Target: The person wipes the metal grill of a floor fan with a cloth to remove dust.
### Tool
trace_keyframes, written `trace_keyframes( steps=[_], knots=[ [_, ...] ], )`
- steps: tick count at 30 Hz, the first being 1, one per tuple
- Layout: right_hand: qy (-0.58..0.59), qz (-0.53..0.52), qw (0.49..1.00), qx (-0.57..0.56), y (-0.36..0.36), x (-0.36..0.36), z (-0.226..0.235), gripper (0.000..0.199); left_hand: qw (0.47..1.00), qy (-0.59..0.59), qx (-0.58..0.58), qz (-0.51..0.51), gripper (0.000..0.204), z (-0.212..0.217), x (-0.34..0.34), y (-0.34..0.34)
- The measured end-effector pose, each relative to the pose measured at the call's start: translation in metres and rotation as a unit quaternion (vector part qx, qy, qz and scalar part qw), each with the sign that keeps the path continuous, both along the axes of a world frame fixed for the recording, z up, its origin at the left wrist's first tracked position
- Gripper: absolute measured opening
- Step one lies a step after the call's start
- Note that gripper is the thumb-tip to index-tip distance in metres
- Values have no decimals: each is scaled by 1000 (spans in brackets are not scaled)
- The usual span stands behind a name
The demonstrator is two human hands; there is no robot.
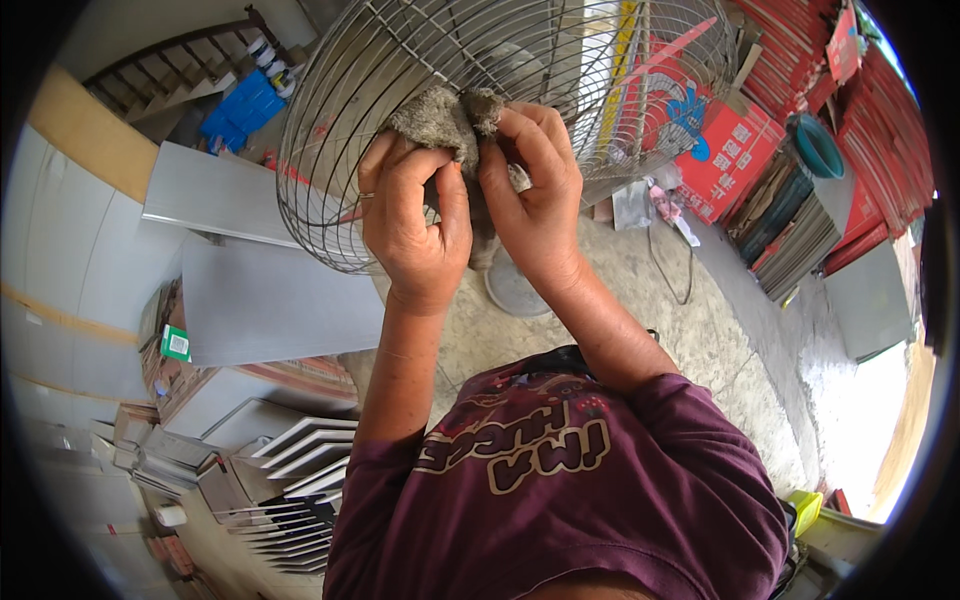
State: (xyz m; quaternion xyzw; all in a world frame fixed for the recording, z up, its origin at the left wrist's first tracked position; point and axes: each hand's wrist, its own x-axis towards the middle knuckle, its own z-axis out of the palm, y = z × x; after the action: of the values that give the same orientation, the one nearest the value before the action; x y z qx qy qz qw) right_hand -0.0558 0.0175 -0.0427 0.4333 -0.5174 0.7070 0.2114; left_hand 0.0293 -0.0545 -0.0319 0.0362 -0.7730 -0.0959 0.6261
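Observation:
A round wire fan guard [340, 120] fills the upper middle of the head view, held up in front of me. A grey rag [440, 118] is pressed against its wires. My left hand [412, 225] grips the rag and the wire rim from the left; a ring shows on one finger. My right hand [535, 185] pinches the rag's right side against the grille. Both forearms rise from my maroon shirt at the bottom.
Grey flat panels [270, 300] lie at left over stacked tiles [290, 470]. Red cardboard boxes [735, 150] and stacked sheets [800, 240] stand at right. A round grey disc [515, 290] lies on the concrete floor below my hands. A staircase [170, 75] is at upper left.

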Motion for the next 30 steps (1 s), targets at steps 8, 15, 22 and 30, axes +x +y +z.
trace_keyframes(
  steps=[8,15,22,30],
  knots=[
    [23,35,997,60,-11,14,-8,32,1000,3,6,26,20,-15,16,-10],
    [64,52,991,105,-19,27,-17,37,997,8,32,72,22,-37,39,-20],
    [51,86,981,167,-29,41,-31,32,991,13,117,69,20,-57,59,-27],
    [56,100,974,197,-25,37,-39,28,924,79,359,-107,12,-61,77,-16]
  ],
)
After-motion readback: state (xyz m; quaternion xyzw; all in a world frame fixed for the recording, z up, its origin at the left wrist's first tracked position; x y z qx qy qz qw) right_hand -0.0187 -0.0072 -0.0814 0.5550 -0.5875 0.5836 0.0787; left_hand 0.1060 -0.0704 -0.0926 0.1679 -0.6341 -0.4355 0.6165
